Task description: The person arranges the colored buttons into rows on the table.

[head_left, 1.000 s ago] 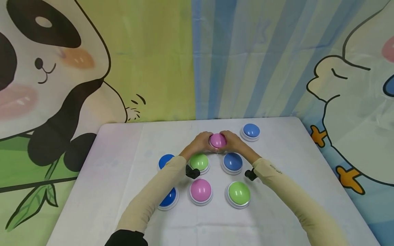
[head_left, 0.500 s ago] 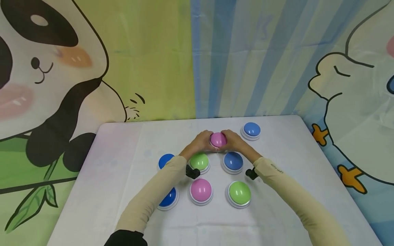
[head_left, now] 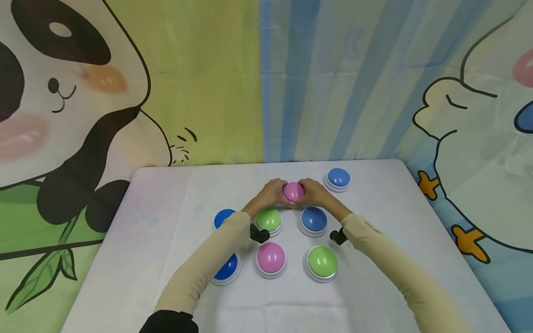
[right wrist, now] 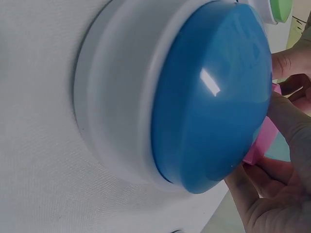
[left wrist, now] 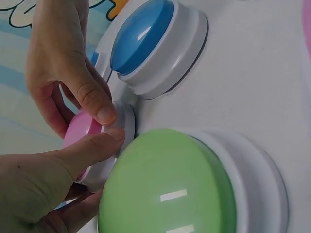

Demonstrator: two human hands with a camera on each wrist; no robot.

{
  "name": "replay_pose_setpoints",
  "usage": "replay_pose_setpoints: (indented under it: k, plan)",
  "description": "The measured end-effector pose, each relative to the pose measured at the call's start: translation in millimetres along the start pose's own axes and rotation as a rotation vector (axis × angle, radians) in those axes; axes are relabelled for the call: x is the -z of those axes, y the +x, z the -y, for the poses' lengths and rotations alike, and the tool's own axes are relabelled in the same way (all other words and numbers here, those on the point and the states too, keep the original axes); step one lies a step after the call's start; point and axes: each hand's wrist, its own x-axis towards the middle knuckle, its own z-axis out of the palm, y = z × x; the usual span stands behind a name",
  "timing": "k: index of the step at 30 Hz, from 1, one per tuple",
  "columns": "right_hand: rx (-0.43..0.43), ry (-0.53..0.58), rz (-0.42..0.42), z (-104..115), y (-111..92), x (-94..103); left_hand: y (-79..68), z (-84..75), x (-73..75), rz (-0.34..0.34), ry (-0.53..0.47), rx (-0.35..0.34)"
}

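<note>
At the far part of the white table, a pink dome push button (head_left: 294,191) with a white base sits between both hands. My left hand (head_left: 272,194) grips its left side and my right hand (head_left: 315,193) its right side, fingers curled round it. In the left wrist view, the two thumbs meet on the white base (left wrist: 127,124), tip to tip. Just in front of the hands are a green push button (head_left: 269,219) and a blue push button (head_left: 314,219). That blue dome (right wrist: 214,102) hides part of the hold in the right wrist view.
Nearer the front stand a second pink button (head_left: 271,257) and a second green one (head_left: 322,262). Two blue buttons, a rear one (head_left: 223,216) and a front one (head_left: 226,268), lie partly under the left sleeve. Another blue button (head_left: 339,177) stands at the back right, near the table's far edge.
</note>
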Motion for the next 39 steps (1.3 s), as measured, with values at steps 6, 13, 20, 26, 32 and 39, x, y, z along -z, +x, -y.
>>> replay_pose_setpoints:
  k: [6,13,20,26,32,39]
  plan:
    - [0.023,-0.022,-0.015,1.7,-5.9,2.7,-3.6,-0.1,1.4,-0.011,0.005,-0.043]
    - [0.039,-0.027,-0.045,9.9,-11.1,13.5,-6.2,-6.3,10.5,-0.036,0.01,-0.049]
    - [0.04,-0.025,-0.084,18.6,-23.2,23.2,-11.1,-13.1,15.0,-0.084,0.076,-0.089]
    - [0.029,-0.04,-0.115,25.7,-39.1,25.9,-22.4,-19.6,17.1,-0.082,0.084,-0.116]
    - [0.07,-0.025,-0.162,30.4,-51.5,25.6,-31.9,-24.5,19.0,-0.08,0.067,-0.15]
    - [0.084,0.01,-0.162,32.4,-71.4,27.5,-43.1,-36.4,21.8,-0.058,0.031,-0.186]
